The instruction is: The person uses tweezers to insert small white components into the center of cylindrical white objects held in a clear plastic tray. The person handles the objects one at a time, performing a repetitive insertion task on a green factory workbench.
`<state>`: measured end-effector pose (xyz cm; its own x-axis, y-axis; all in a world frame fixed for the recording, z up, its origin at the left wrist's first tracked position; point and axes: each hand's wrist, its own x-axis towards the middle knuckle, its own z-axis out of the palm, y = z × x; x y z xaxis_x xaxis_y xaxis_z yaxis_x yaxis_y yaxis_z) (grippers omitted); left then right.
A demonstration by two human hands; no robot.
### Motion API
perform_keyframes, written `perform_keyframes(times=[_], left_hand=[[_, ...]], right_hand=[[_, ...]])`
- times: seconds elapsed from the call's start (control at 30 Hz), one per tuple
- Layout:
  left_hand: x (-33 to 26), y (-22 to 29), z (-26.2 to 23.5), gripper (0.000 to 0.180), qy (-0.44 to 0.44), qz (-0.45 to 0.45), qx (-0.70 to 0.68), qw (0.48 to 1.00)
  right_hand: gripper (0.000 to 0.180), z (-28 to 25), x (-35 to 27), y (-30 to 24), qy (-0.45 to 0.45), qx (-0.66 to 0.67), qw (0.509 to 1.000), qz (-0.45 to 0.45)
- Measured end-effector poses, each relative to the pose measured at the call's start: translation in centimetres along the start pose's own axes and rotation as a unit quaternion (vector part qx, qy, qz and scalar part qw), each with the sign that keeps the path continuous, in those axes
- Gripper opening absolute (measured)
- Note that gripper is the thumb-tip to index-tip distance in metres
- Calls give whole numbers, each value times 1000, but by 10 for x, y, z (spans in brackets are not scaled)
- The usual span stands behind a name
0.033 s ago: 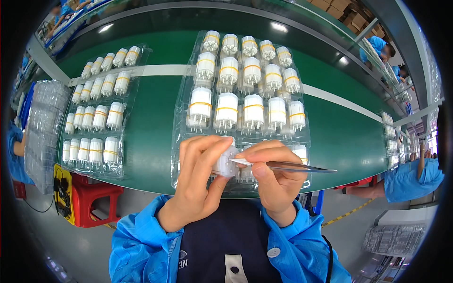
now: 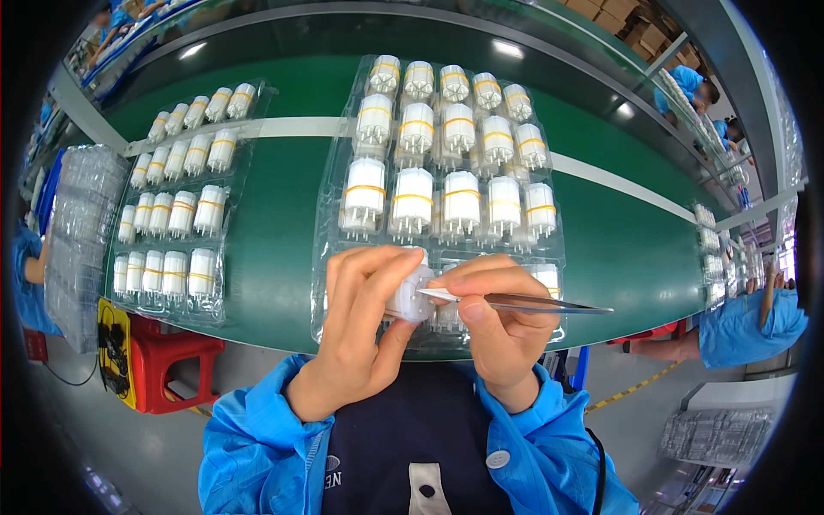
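Note:
Over the near edge of a clear plastic tray [image 2: 330,249], my left hand [image 2: 356,322] is closed round a white cylindrical part [image 2: 414,296] and holds it tilted, its round end facing my right hand. My right hand [image 2: 506,322] pinches a pair of metal tweezers [image 2: 549,304], whose tips reach to that end face. Whether the tips grip anything there is too small to tell. Behind my hands, white cylinders [image 2: 413,202] with yellow bands and metal pins stand in rows in the tray. My fingers hide part of its nearest row.
To the left, a second clear tray [image 2: 230,163] holds similar cylinders on the green bench [image 2: 275,223]. A stack of clear trays [image 2: 81,232] stands at the far left, near a red stool [image 2: 176,360]. Co-workers in blue sit at the right [image 2: 747,330] and far right.

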<state>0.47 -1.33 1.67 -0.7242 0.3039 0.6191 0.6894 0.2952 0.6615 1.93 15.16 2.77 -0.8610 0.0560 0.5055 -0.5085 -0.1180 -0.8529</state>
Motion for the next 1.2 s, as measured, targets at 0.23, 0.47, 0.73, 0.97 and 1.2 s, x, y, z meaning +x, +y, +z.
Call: perform_keyframes(times=[0.23, 0.47, 0.73, 0.97, 1.2], left_hand=[[1, 2, -1, 66, -2, -1, 2, 1000], [1, 3, -1, 66, -2, -2, 4, 1000], [1, 3, -1, 67, -3, 0, 5, 1000], [0, 4, 0, 68, -6, 0, 3, 1000], [1, 2, -2, 69, -14, 31, 42, 999]], right_hand=[[13, 1, 0, 0, 15, 27, 999, 14], [12, 1, 1, -1, 10, 21, 1000, 3], [12, 0, -1, -1, 10, -10, 1000, 0], [12, -4, 5, -7, -31, -53, 998, -33], [15, -4, 15, -20, -84, -169, 980, -66]])
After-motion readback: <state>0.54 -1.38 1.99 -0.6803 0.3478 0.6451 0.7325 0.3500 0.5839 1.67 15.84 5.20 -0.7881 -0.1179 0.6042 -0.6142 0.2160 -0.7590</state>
